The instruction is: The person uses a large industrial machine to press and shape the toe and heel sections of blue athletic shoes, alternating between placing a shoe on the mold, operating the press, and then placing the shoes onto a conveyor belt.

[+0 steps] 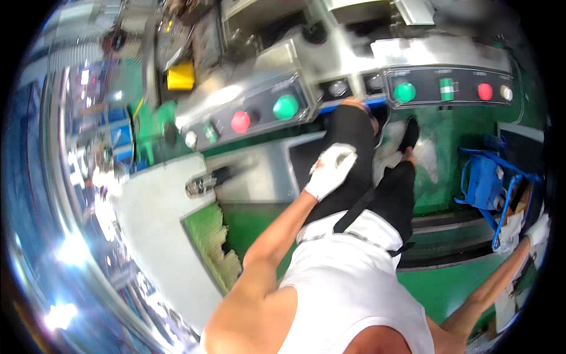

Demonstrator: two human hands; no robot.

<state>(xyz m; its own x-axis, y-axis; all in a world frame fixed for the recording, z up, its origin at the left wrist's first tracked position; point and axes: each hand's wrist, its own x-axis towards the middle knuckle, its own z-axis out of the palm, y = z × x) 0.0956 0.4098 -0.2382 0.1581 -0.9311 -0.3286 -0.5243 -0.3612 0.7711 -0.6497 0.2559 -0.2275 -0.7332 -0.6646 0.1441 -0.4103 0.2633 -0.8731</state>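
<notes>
My left hand (333, 172), in a white glove, hangs in front of my black-trousered thigh, beside a grey-white work surface. Its fingers curl inward, and whatever may be in them is too blurred to make out. Stretched far out to the right is my right arm, ending in my gloved right hand (537, 231) at the dark rim of the picture. That hand is beside a blue-framed rack (488, 183) holding brownish and white items; its fingers do not show clearly. A small metal-and-black tool (203, 184) lies at the edge of the white table (156, 218) to my left.
Ahead stand machines with a left control panel (247, 115) and a right control panel (445, 88), bearing green and red buttons. A yellow block (180, 76) sits at far left. Dark rails (454, 230) cross the green floor (436, 194). A worn green board (209, 242) is beside the table.
</notes>
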